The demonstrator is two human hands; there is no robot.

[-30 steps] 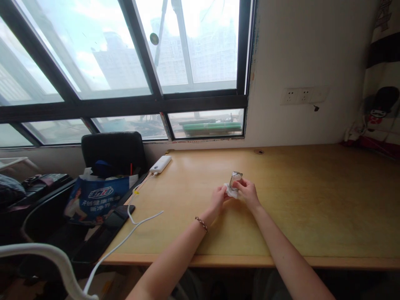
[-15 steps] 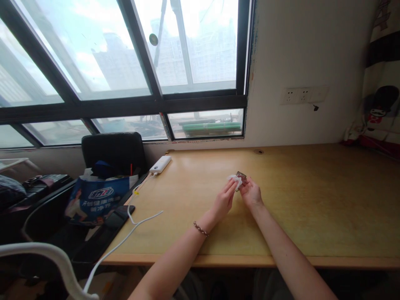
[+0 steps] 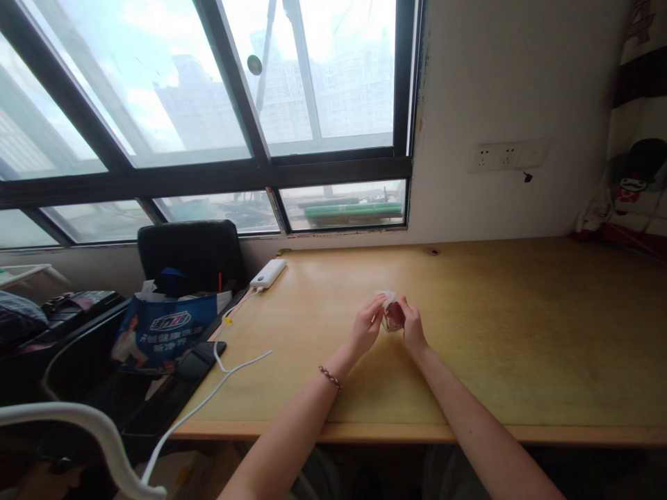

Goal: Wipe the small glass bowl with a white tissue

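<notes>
The right hand grips the small glass; the left hand pinches a tissue and should rub gently, glass steady.

Head-worn camera looks forward and down across the desk, window ahead.

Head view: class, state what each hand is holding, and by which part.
The right hand grips a small clear glass object by its right side; the left hand pinches a white tissue against its top-left.
</notes>
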